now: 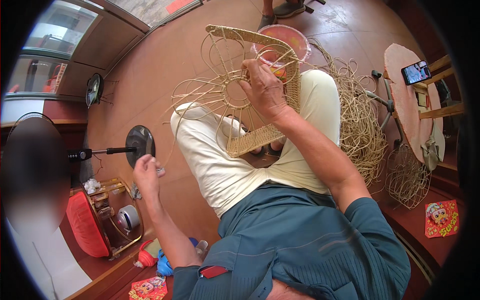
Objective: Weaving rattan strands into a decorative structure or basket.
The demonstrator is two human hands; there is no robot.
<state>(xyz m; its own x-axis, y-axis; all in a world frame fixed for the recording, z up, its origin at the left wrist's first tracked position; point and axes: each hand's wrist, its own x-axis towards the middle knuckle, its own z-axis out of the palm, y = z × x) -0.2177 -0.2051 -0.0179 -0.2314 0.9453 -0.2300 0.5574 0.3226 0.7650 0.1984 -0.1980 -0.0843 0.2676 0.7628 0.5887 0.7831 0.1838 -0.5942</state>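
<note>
A wicker piece (pixel 262 137) with a braided straw border and a looped centre ring rests across my knees. My right hand (pixel 262 87) grips its spokes above the ring, fingers curled. Out to the lower left, beside my left thigh, my left hand (pixel 147 172) is pinched on a thin cord (pixel 172 147) that runs up toward the weaving; a small pale object at its fingertips is too small to name. A red plastic tub (pixel 287 37) sits behind the weaving, partly hidden by it.
Loose cord (pixel 360 145) lies heaped at my right, beside a round seat (pixel 400 100) with a phone (pixel 416 72). At left stand a fan base (pixel 140 145) and a red-cushioned item (pixel 82 220). Another person's shoes (pixel 290 8) are at the top.
</note>
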